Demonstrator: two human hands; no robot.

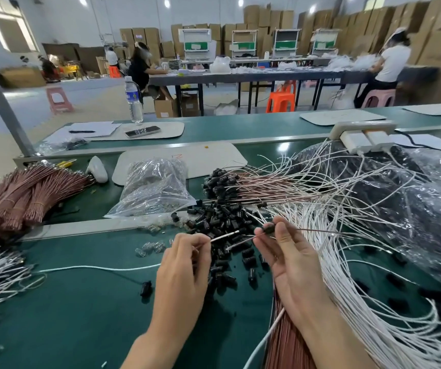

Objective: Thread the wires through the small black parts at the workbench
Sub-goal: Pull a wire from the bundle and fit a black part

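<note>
Heap of small black cylindrical plastic parts [224, 219] lies on the green bench [81, 315]. Just in front of it, your left hand [184, 265] pinches a thin white wire [224, 237] near its tip; your right hand [291, 259] pinches one black part [268, 227], with a thin brown wire [309, 229] running out rightward from it.

- Smooth and matt dark green, the workbench belt [81, 302] takes a faint sheen under the ceiling lights.
- The small black parts [222, 222] look like glossy moulded plastic.
- Smooth pale insulation coats the white wires [347, 275]; the reddish-brown wires [27, 193] have a coppery gloss.
- The clear bag [155, 187] is crinkled, shiny plastic film.
- A dull grey metal rail [94, 227] edges the belt.
- Behind, the cardboard cartons [440, 49] are matt brown.
</note>
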